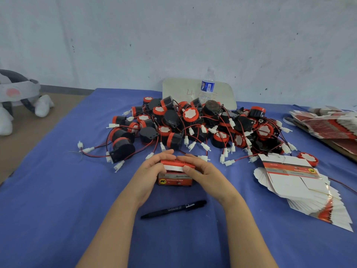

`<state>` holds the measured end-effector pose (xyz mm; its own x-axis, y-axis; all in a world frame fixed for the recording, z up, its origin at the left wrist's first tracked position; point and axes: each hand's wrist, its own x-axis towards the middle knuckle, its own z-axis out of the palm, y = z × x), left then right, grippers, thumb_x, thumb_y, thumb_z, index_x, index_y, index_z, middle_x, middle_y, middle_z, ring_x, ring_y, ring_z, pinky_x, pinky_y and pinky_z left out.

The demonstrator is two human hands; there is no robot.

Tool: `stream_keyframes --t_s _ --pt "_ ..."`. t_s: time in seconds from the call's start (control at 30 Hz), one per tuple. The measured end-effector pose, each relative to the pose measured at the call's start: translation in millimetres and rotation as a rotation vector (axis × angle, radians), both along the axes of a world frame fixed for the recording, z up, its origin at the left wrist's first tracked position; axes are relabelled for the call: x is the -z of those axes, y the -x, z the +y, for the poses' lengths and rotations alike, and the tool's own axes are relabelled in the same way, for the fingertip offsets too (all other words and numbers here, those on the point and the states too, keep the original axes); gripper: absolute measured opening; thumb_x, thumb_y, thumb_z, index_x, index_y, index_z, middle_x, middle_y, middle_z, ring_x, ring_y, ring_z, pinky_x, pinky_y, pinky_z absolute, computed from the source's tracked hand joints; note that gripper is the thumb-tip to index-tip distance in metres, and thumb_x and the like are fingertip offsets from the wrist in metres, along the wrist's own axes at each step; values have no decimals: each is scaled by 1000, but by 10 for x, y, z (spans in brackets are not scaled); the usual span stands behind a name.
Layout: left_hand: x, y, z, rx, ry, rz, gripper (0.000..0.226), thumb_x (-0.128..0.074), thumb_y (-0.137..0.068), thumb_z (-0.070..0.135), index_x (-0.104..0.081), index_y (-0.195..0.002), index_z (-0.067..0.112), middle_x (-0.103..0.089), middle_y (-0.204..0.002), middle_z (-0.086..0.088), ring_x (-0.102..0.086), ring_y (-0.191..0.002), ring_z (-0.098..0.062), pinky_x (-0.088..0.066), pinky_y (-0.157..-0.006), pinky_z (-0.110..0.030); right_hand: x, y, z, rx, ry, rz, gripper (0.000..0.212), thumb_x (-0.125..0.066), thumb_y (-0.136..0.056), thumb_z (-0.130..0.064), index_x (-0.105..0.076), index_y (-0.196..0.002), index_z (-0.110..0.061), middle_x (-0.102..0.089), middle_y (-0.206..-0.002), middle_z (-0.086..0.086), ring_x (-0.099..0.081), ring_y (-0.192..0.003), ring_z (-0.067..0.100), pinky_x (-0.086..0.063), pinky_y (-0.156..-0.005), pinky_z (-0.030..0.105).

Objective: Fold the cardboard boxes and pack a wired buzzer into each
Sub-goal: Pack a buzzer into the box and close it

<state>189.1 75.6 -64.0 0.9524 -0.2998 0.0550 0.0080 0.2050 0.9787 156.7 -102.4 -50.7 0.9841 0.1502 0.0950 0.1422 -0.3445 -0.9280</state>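
A person's two hands work a small red-and-white cardboard box [175, 180] at the centre of a bench [58, 190] covered w/ blue cloth. The left grip [152, 171] curls round the box's left end, fingers over the top far edge. The right grip [204, 173] curls round the right end, its thumb pressed on the white flap along the top front. The fingertips of both nearly meet above the box. The box sits upright on the cloth, printed front toward the camera; whether a buzzer is inside can't be told. Just beyond the hands lies a heap of wired buzzers [193, 124], black bodies w/ red caps, red-and-black leads and white plugs trailing out across the cloth. To the right, a fanned stack of flat box blanks [301, 182] lies on the cloth, w/ one loose red-capped buzzer [308, 158] touching its far edge. A 2nd stack of blanks [332, 124] sits further back at the right edge. A black pen [173, 209] lies between the forearms, near the box. Behind the heap stands a water bottle [207, 86] in front of a pale board [177, 89] against the wall. A plush toy [15, 93] sits on the floor, far left.
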Motion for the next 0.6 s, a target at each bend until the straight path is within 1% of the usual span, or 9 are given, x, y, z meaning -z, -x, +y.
stream_keyframes --t_s 0.07,0.2,0.3,0.37,0.47,0.6 --pt "2 0 -6 -1 0 0 50 -36 -83 -11 -75 -89 20 -62 -124 16 -57 -116 -14 -51 -94 -40 4 0 -5 -3 22 -19 30 -55 -96 -27 -57 -121 -43 -42 -137 -17 -31 -137 3 -41 -105 25" --pt "3 10 -21 4 -39 -6 47 -40 -84 -11 -75 -87 21 -59 -126 16 -57 -115 -15 -50 -96 -43 1 10 -19 -24 41 -38 31 -57 -95 -24 -56 -117 -47 -43 -130 -23 -30 -137 -1 -43 -94 12" --pt "-11 25 -22 1 -62 -11 47 -41 -83 -11 -75 -85 21 -59 -126 15 -58 -112 -13 -52 -91 -39 -6 14 -29 -40 47 -45 34 -59 -94 -22 -56 -113 -50 -43 -130 -23 -29 -136 -3 -43 -93 11" --pt "-17 29 -27 -10 -76 -12 47 -41 -83 -11 -75 -84 21 -59 -125 15 -57 -111 -13 -53 -90 -38 -11 20 -37 -53 50 -34 37 -60 -94 -20 -55 -112 -53 -41 -133 -20 -30 -135 -2 -45 -89 10" --pt "-19 27 -36 -26 -75 0 45 -41 -81 -11 -75 -85 17 -61 -122 15 -56 -113 -15 -52 -93 -42 -7 25 -47 -66 56 -13 40 -60 -94 -18 -54 -114 -52 -36 -141 -15 -32 -131 0 -45 -83 7" --pt "-39 42 -52 -42 -65 6 45 -40 -79 -10 -76 -84 16 -63 -120 15 -55 -112 -14 -52 -93 -42 0 18 -54 -64 85 -20 39 -59 -95 -23 -53 -113 -56 -35 -140 -20 -28 -135 -1 -44 -86 5"
